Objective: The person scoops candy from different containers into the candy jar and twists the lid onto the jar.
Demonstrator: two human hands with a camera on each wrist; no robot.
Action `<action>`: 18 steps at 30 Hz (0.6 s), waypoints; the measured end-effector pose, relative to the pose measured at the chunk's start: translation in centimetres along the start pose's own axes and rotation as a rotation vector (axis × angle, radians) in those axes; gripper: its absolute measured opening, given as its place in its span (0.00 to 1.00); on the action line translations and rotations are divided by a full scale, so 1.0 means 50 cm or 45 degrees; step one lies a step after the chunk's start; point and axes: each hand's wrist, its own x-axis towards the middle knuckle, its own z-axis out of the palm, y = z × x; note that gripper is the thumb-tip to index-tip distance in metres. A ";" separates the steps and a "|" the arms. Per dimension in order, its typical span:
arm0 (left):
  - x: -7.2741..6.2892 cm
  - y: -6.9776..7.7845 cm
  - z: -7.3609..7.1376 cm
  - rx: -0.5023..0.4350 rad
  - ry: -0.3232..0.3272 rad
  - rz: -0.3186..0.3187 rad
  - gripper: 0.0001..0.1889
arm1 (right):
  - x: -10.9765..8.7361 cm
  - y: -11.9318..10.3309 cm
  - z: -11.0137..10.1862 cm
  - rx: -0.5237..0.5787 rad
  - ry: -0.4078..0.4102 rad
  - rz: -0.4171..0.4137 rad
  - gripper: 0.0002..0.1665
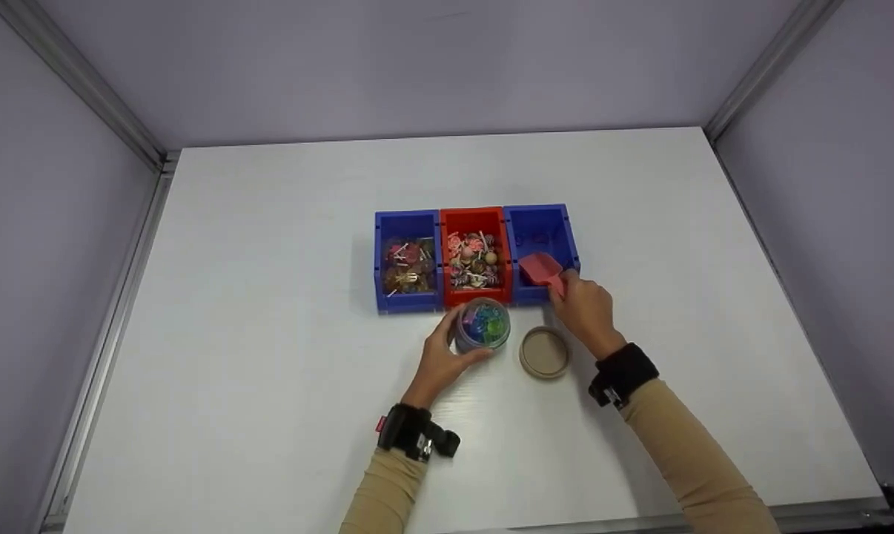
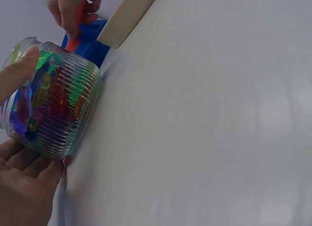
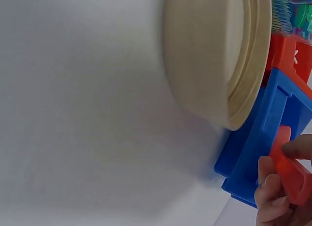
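My left hand [image 1: 441, 361] grips a ribbed clear glass jar [image 2: 80, 106], its thumb on one side and fingers on the other. Bright translucent pieces [image 1: 484, 324] in green, blue, red and purple fill much of the jar. In my right hand [image 1: 586, 311] is the handle of a small red scoop [image 1: 540, 267], whose blade hangs over the right blue bin [image 1: 537, 216]. A few small dark pieces lie at the back of that bin. Between the hands, a round beige lid [image 1: 545, 353] lies on the table with its hollow side up.
Left of the right bin, and joined to it, are a red bin [image 1: 472, 215] of small lollipops and beads and another blue bin [image 1: 408, 221] of wrapped lollipops. All stand on a white table [image 1: 269, 356] with pale walls at the back and sides.
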 end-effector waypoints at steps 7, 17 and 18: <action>0.001 -0.001 0.002 -0.013 0.003 -0.019 0.48 | -0.009 0.009 0.004 0.007 -0.055 0.047 0.15; 0.002 0.000 0.004 -0.035 0.003 -0.053 0.47 | -0.018 0.014 0.006 0.009 -0.007 -0.005 0.16; 0.002 -0.001 0.004 -0.040 0.003 -0.050 0.47 | -0.018 0.014 0.006 0.008 -0.012 -0.004 0.16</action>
